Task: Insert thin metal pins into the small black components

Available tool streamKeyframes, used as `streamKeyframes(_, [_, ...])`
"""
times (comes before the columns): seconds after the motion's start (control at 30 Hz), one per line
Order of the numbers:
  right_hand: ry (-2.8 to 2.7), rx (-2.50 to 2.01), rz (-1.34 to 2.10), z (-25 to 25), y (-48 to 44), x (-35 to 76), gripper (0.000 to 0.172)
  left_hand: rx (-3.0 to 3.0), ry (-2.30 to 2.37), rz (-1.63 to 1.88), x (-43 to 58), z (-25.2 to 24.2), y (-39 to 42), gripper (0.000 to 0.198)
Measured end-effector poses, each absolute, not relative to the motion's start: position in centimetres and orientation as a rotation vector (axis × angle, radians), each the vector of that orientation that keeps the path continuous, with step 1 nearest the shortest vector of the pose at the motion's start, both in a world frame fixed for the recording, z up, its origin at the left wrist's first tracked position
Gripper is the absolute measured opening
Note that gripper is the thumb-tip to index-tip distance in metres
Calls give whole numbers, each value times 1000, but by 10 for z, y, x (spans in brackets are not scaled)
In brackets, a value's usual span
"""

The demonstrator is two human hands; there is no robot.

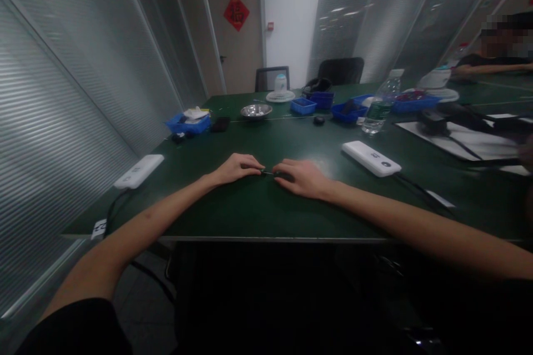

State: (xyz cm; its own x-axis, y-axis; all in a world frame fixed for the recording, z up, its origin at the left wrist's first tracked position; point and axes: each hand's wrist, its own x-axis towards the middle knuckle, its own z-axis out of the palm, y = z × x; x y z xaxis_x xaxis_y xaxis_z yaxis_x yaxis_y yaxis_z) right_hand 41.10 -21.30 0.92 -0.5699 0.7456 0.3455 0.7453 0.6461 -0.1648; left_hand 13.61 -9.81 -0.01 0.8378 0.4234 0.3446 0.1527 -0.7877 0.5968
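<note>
Both my hands rest on the dark green table [258, 211], fingertips meeting at its middle. My left hand [238, 168] is curled, its fingers pinched on one end of a small dark part [268, 173]. My right hand [300, 176] is also curled and grips the other end of that part. The part is thin and mostly hidden by my fingers, so I cannot make out what it is.
A white power strip [139, 171] lies at the left edge, another white power strip [371, 158] at the right. Farther back stand blue bins [188, 123], a metal bowl [256, 111], a water bottle [380, 105] and a small fan [280, 89]. Another person [499, 50] sits far right.
</note>
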Motion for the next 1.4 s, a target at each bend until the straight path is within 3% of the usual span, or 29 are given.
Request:
streamKeyframes(0.57, [-2479, -1181, -53, 4, -211, 407, 34, 2390, 358, 557, 148, 1, -108, 30])
streamKeyframes(0.87, [-2314, -1426, 42, 11, -212, 404, 36, 2262, 525, 482, 148, 7, -112, 72])
streamKeyframes(0.93, [-2234, -1550, 53, 12, -210, 405, 37, 2263, 517, 480, 148, 8, -112, 66])
streamKeyframes(1.1, [-2129, -1679, 127, 13, -207, 406, 39, 2440, 436, 572, 148, 8, -113, 24])
streamKeyframes(1.4, [-2147, -1692, 134, 16, -209, 404, 39, 2644, 427, 531, 155, 10, -123, 25])
